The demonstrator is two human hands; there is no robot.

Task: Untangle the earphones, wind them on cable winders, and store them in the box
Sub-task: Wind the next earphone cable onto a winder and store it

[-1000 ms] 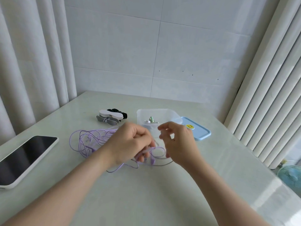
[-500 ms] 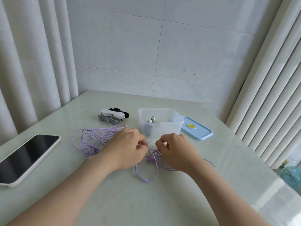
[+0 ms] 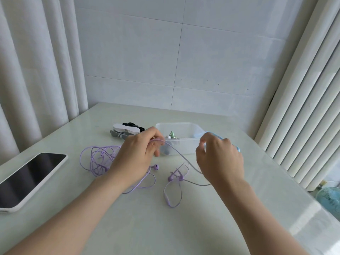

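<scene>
Where the pale, glossy bench (image 3: 147,227) meets a white tiled wall (image 3: 165,61) at the top of the frame, curtains (image 3: 36,70) hang at upper left and right, and a fan (image 3: 329,199) shows at the lower right edge. A phone (image 3: 31,177) lies at left centre, screen up. Cable winders (image 3: 125,130) sit just beside a clear box (image 3: 185,144) at centre, whose blue lid (image 3: 237,147) is mostly hidden behind the right hand (image 3: 220,159). Purple earphones (image 3: 99,159) lie tangled on the bench left of centre, with loops trailing right. The left hand (image 3: 134,159) pinches one strand, raised in front of the box. The strand runs under the right hand, whose fingers are curled, and I cannot tell whether that hand grips it.
</scene>
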